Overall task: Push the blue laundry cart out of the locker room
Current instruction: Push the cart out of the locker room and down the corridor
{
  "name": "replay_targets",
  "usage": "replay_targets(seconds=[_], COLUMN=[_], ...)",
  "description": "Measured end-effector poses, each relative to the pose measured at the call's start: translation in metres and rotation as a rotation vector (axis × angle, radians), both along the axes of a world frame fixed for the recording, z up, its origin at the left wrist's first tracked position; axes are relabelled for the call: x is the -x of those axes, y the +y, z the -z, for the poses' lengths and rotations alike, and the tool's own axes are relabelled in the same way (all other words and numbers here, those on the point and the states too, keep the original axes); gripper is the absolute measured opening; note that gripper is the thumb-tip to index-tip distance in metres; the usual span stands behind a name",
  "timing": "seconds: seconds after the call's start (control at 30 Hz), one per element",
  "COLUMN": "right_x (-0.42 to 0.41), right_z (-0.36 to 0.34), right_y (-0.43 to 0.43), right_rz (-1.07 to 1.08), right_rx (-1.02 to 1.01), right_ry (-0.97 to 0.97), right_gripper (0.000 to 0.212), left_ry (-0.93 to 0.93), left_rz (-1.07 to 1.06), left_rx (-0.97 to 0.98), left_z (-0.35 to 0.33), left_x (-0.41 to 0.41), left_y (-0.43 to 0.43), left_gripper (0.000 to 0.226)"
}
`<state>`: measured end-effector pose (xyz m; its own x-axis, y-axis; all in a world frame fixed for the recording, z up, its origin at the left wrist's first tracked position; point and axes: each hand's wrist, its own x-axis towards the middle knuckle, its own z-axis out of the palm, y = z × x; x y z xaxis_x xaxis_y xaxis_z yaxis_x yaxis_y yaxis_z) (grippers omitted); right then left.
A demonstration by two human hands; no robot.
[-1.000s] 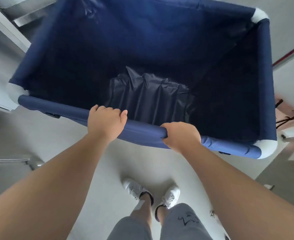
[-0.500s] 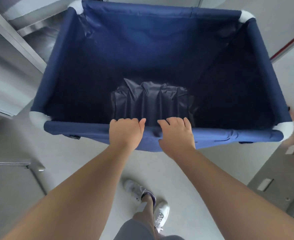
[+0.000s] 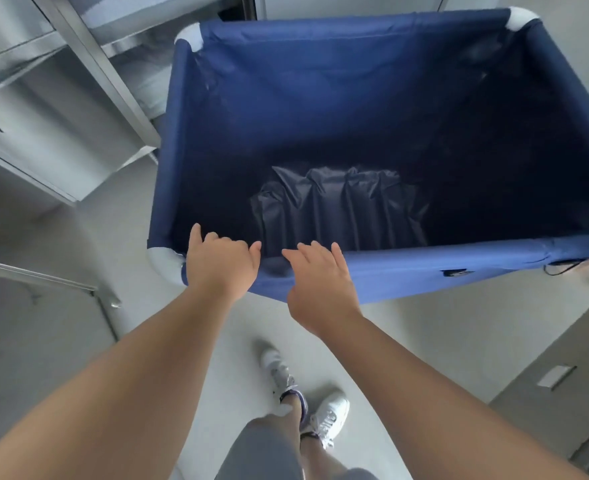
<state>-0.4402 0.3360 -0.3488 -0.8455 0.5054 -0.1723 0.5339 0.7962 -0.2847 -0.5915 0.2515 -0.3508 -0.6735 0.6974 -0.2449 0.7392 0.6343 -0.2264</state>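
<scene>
The blue laundry cart [image 3: 424, 268] is a deep fabric bin with white corner pieces, filling the upper right of the head view. A crumpled black bag [image 3: 341, 209] lies at its bottom. My left hand [image 3: 222, 268] sits on the near rim beside the near-left corner, fingers curled over the edge. My right hand [image 3: 320, 282] rests on the same rim just to the right, fingers stretched out and apart, not wrapped around it.
Steel lockers and shelving [image 3: 61, 133] stand close along the cart's left side. A metal frame [image 3: 43, 278] juts in at lower left. A grey cabinet [image 3: 545, 375] is at lower right. My white sneakers [image 3: 327, 417] are on the pale floor.
The cart has swung and moved to the right in view, its far corners now visible. Both hands slid toward the near-left corner, and the right hand's fingers have opened off the rim.
</scene>
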Motion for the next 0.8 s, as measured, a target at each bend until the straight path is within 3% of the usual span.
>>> replay_targets(seconds=[0.2, 0.33, 0.53, 0.8], right_x=[0.002, 0.013, 0.027, 0.003], right_z=[-0.004, -0.006, -0.009, -0.001], right_y=[-0.032, -0.065, -0.126, -0.148], right_rz=[-0.001, 0.024, 0.081, 0.274], right_rx=[-0.022, -0.033, -0.004, 0.068], right_ry=[-0.015, 0.038, -0.014, -0.054], right_gripper=[0.059, 0.05, 0.015, 0.043], left_ry=[0.006, -0.013, -0.089, -0.107], left_rz=[0.086, 0.204, 0.478, 0.636], left_rx=[-0.03, -0.054, 0.0, -0.319], left_z=[0.002, -0.001, -0.003, 0.008], left_x=[0.0, 0.02, 0.053, 0.017], left_y=[-0.029, -0.042, -0.077, -0.103], left_gripper=[0.064, 0.055, 0.049, 0.048])
